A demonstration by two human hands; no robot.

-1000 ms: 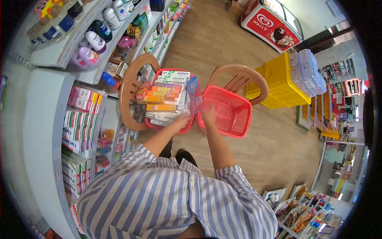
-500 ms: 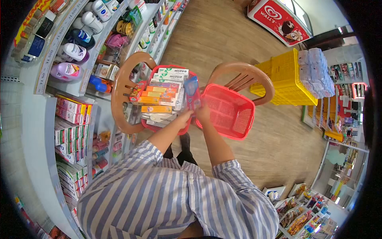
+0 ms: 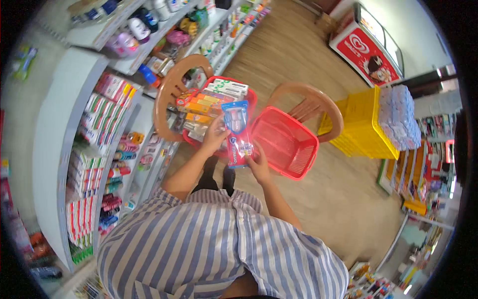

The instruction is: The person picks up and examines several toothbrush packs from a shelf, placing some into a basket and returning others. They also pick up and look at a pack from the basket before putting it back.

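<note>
Blister pack [image 3: 236, 130], blue top and red bottom, looks like toothbrushes. It's held up in the air over the gap between the two baskets.

Left hand [image 3: 214, 137] is closed on its left edge near the upper half. Right hand [image 3: 259, 164] is closed on the lower right corner, thumb on the front.

Behind it on the left is a red basket [image 3: 252, 99] full of boxes, sitting on a brown chair [image 3: 172, 89]. On the right is an empty red basket [image 3: 294, 154] on a second chair [image 3: 318, 99].

Handling, my read:
- It's light, a flat card back with a thin clear bubble.
- It's stiff enough along its length but will flex or crease if squeezed mid-panel.
- The plastic face is likely slick and the bubble could dent.
- Best hold is the flat card margin at the edges or corners, as both hands do now, and one hand at the lower edge should be enough.
</note>
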